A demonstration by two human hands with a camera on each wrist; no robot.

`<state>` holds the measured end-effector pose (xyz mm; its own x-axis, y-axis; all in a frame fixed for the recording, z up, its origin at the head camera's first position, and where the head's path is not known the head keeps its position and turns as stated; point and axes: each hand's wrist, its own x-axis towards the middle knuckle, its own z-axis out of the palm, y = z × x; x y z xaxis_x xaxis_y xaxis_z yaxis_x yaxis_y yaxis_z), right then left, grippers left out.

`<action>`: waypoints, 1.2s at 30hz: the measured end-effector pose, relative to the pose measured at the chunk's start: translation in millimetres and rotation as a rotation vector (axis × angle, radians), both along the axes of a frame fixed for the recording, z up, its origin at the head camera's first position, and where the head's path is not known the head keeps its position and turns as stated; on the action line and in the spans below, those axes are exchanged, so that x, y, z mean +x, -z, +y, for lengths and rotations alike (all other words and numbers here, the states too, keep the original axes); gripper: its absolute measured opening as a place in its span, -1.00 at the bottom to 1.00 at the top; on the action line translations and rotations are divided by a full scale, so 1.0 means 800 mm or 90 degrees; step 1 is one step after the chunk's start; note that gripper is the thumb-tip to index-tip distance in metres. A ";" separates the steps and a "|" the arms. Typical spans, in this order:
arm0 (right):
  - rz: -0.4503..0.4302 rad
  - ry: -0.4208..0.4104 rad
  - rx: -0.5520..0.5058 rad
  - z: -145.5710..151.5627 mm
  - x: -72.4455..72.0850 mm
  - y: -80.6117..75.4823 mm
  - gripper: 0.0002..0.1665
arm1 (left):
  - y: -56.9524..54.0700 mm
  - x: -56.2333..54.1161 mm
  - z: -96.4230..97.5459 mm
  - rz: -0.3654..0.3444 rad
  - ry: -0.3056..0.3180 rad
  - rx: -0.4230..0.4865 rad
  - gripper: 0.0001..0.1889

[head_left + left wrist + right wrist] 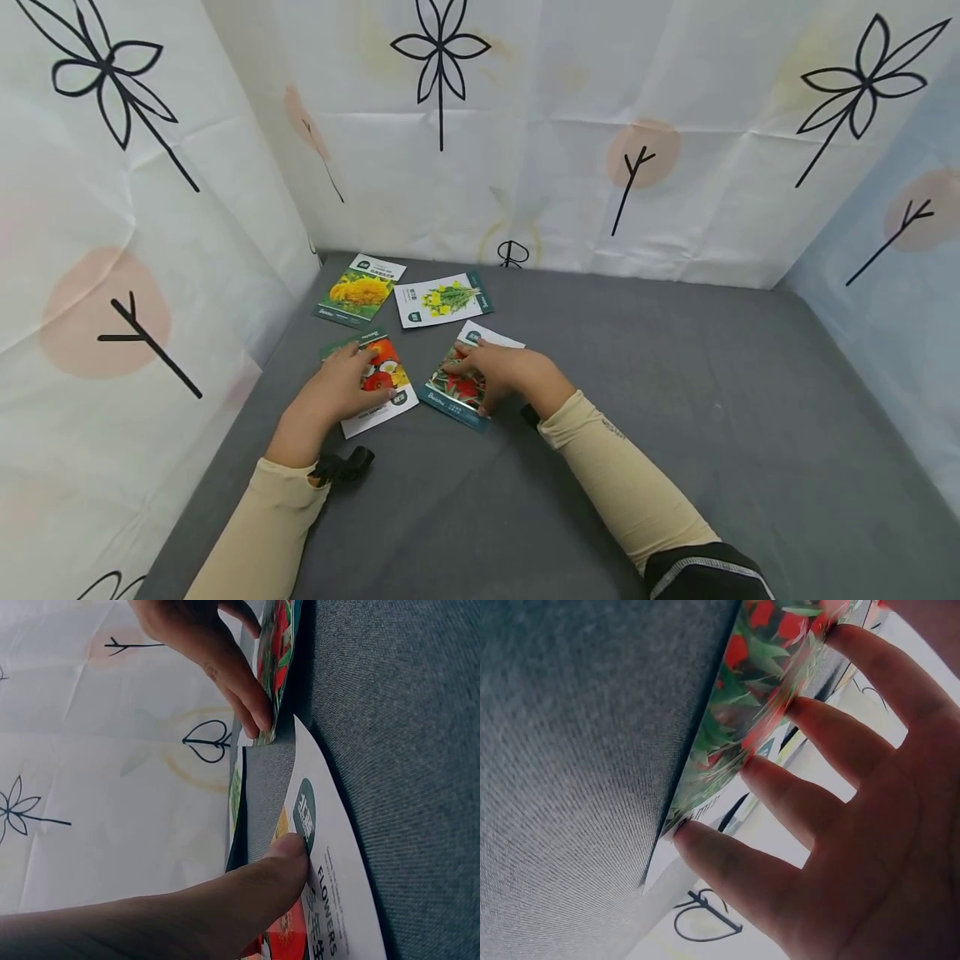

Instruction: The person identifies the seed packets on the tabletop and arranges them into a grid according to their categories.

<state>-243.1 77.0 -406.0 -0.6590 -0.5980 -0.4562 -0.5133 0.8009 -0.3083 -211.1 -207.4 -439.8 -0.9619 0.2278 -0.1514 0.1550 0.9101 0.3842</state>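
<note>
Four flat flower-seed packets lie on the grey cloth. My left hand [336, 388] rests on the packet with red and yellow flowers [382, 417], its thumb [289, 851] on the printed face near the white end. To the right, my right hand [513, 372] touches the packet with red flowers and green leaves [452, 402]. In the right wrist view its spread, fairly straight fingers [847, 742] have their tips on that packet's face. Behind these lie a yellow-flower packet [358, 292] and a white packet with small yellow blossoms [442, 300], both untouched.
The grey cloth surface [675, 400] extends to the right and toward me. White patterned fabric walls [540, 183] stand at the back and both sides. A black strap [348, 463] is on my left wrist.
</note>
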 end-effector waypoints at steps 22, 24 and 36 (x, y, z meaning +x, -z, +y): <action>-0.017 0.004 -0.008 0.001 -0.001 -0.002 0.09 | -0.002 0.003 -0.002 0.005 0.003 0.010 -0.16; -0.021 -0.002 -0.010 0.001 -0.001 -0.001 0.10 | -0.002 0.004 -0.003 0.005 0.005 0.010 -0.16; 0.031 -0.017 -0.023 -0.010 0.007 -0.003 0.05 | -0.007 0.004 0.000 0.003 0.002 0.001 -0.14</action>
<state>-237.7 68.7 -403.3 -0.6627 -0.6318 -0.4020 -0.5498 0.7750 -0.3117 -207.9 -207.6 -434.6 -0.9620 0.2303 -0.1469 0.1590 0.9094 0.3844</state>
